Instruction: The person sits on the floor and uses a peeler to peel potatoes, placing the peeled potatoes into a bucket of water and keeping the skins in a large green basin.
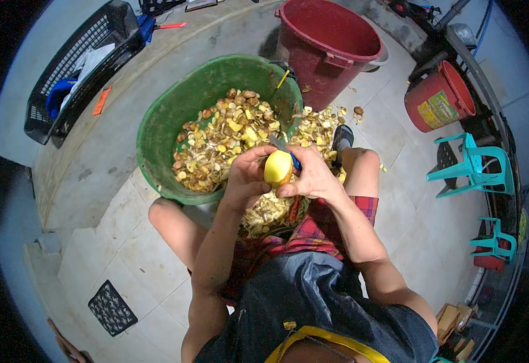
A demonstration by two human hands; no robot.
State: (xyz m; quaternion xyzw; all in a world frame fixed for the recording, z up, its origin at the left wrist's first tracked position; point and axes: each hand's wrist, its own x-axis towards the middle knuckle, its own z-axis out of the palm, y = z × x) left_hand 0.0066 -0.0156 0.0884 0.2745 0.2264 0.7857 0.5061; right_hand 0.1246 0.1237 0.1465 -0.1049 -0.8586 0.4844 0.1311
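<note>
Left hand (244, 175) and right hand (316, 175) meet around a partly peeled potato (277, 166)

Fingers of the left hand curl about the potato's left side, grasping it, with the thumb low near its base. The right hand is wrapped round a blue-handled knife (295, 162), and its thumb also rests by the potato's lower edge. The knife's grey blade points up and to the left, just past the top of the potato; whether its edge touches the flesh, I cannot tell. The potato is smooth and yellow above, brownish below (skin, by the look of it), and is held up between the person's knees.

Under the hands lies a heap of pale peelings (264, 213). Just beyond stands a wide green tub (155, 136), its bottom covered with brown-skinned pieces and yellow slices (216, 160). More scraps (317, 129) lie on the tiled floor to its right, near a sandalled foot (342, 138). Behind them is a large dark-red bin (313, 75); farther right come a smaller red bucket (435, 109) with a yellow label and two turquoise chairs (479, 172). On a ledge at the left sit a black crate (89, 66) and, beside it, a small orange object (101, 101).
</note>
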